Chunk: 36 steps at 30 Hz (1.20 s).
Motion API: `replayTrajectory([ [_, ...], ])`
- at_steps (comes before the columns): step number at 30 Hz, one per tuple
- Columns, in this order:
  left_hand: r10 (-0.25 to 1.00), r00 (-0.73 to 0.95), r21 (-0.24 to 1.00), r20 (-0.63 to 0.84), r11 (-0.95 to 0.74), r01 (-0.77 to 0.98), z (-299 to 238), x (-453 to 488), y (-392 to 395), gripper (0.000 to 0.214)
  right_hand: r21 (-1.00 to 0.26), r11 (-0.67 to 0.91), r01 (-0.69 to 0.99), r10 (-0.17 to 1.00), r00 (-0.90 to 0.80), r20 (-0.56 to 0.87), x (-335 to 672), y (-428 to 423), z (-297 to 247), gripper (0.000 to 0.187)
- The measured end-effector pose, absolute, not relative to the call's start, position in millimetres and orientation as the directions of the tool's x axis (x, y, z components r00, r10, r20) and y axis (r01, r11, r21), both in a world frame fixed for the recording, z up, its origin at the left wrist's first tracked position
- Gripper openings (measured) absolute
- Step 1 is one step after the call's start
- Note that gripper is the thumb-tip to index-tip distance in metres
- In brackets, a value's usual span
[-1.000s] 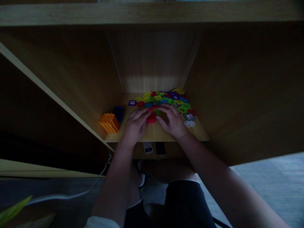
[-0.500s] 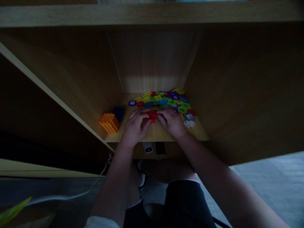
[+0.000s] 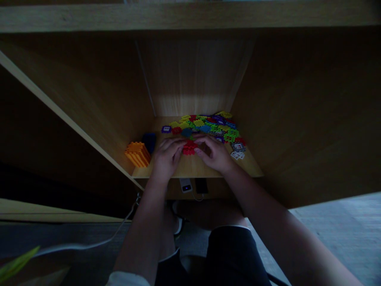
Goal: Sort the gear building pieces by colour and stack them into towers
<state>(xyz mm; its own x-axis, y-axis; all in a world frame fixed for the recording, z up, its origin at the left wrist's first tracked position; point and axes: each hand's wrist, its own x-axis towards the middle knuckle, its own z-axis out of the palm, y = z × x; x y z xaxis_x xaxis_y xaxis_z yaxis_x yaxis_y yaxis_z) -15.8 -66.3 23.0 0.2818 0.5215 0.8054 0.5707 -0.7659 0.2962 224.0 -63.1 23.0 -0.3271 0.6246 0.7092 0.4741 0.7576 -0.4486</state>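
Orange block [image 3: 138, 155] stands left, bright pieces [image 3: 198, 123] behind the red block [image 3: 189, 149].

A bright red, notched-edged block [image 3: 189, 149] is sitting at almost the very centre of the frame. Its darker upper face is pointing up, while its toothed, ridged front is facing the frame's bottom edge. Its left and right ends are being held and partly covered. The dim light is hiding whether one piece or several joined are making it up.
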Motion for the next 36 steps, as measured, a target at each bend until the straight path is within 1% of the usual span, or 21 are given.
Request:
replayTrajectory([
  [5,0.538,0.288,0.321,0.792,-0.769,0.554,21.5,-15.5,-66.2,0.021,-0.518,0.741,0.426,0.664,-0.352,0.659,226.2,-64.4,21.3,0.015],
  [9,0.546,0.282,0.328,0.789,-0.762,0.558,22.4,-14.4,-66.6,0.021,-0.540,0.726,0.426,0.680,-0.327,0.656,226.0,-64.7,21.1,0.014],
  [11,0.548,0.283,0.329,0.787,-0.761,0.559,23.7,-13.9,-66.4,0.024,-0.547,0.710,0.444,0.692,-0.298,0.657,225.1,-63.5,20.6,0.014],
  [13,0.561,0.279,0.334,0.779,-0.749,0.572,24.7,-13.8,-65.6,0.031,-0.553,0.683,0.478,0.712,-0.263,0.651,224.3,-61.0,19.4,0.014],
  [16,0.622,0.235,0.376,0.747,-0.687,0.621,23.6,-14.8,-62.6,0.043,-0.546,0.647,0.533,0.734,-0.241,0.635,223.6,-55.6,16.4,0.017],
  [20,0.732,0.204,0.457,0.650,-0.591,0.665,16.7,-17.3,-55.7,0.052,-0.516,0.617,0.595,0.752,-0.252,0.609,223.8,-49.0,12.4,0.021],
  [24,0.774,0.238,0.479,0.586,-0.568,0.669,11.7,-18.3,-50.9,0.049,-0.496,0.604,0.624,0.760,-0.263,0.595,224.1,-46.5,10.3,0.022],
  [29,0.773,0.238,0.486,0.588,-0.573,0.660,12.7,-17.5,-51.5,0.044,-0.489,0.607,0.627,0.763,-0.284,0.581,224.4,-47.6,10.7,0.021],
  [36,0.786,0.228,0.503,0.574,-0.559,0.660,12.7,-16.3,-52.0,0.042,-0.492,0.610,0.621,0.764,-0.295,0.574,225.1,-48.0,11.3,0.022],
])
